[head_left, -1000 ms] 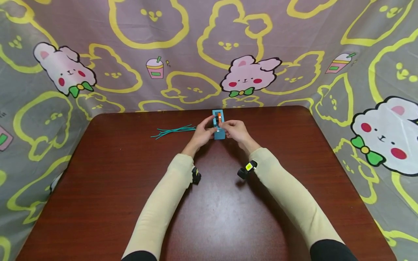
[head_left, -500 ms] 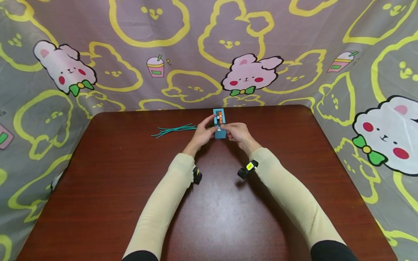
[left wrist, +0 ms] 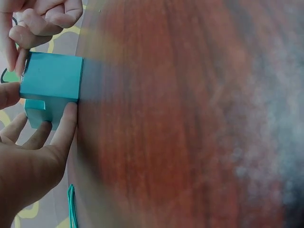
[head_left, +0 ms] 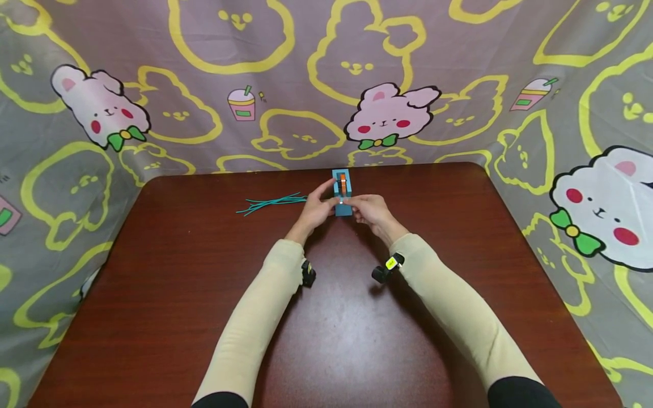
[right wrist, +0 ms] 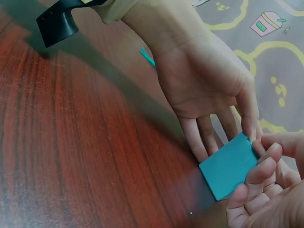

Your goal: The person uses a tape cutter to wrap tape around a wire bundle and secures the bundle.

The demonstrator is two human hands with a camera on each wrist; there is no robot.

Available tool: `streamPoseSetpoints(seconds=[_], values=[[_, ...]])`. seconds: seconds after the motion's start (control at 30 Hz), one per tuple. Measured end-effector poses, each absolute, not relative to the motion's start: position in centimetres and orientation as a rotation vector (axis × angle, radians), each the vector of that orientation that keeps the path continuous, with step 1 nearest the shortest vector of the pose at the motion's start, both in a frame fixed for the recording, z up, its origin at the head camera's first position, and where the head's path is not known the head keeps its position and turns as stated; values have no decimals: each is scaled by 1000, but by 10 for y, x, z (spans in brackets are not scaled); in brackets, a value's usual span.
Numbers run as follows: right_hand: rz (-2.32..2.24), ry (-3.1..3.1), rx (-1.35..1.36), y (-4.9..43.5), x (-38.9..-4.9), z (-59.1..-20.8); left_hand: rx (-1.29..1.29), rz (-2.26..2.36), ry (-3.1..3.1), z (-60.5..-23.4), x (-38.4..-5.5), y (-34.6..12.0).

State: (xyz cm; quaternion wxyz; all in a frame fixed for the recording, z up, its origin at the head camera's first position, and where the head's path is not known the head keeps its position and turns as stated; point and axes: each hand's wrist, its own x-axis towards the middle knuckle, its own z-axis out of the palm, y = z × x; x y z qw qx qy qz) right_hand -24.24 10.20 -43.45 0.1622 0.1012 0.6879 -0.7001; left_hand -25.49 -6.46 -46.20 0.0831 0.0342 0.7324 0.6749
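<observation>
A blue-teal tape dispenser [head_left: 343, 210] stands near the table's far edge, an orange-cored tape roll [head_left: 343, 184] in its slot. My left hand [head_left: 317, 211] holds the dispenser from the left, thumb near the cutter and fingers along its side; the left wrist view shows those fingertips against the teal body [left wrist: 52, 76]. At the serrated cutter [left wrist: 24, 72], thumb and index finger of my right hand [head_left: 374, 211] pinch the tape's end, which their tips mostly hide. The other fingers of the right hand [right wrist: 266, 194] are curled in beside the dispenser's front.
Several thin teal strands [head_left: 270, 203] lie in a loose bundle left of the dispenser, their right ends reaching behind the left hand. Behind the brown table [head_left: 204, 255] hangs a cartoon-print curtain [head_left: 301, 85], which also encloses both sides.
My right fingertips have moved from the tape roll down toward the cutter at the dispenser's near end. The roll has turned in its slot. My left hand keeps its grip.
</observation>
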Motion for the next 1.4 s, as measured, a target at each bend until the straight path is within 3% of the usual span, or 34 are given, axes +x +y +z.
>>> streamPoseSetpoints(seconds=[1.4], values=[[-2060,1849,282,106,-228,-443,109,2015,2208,-462,-253,-63]])
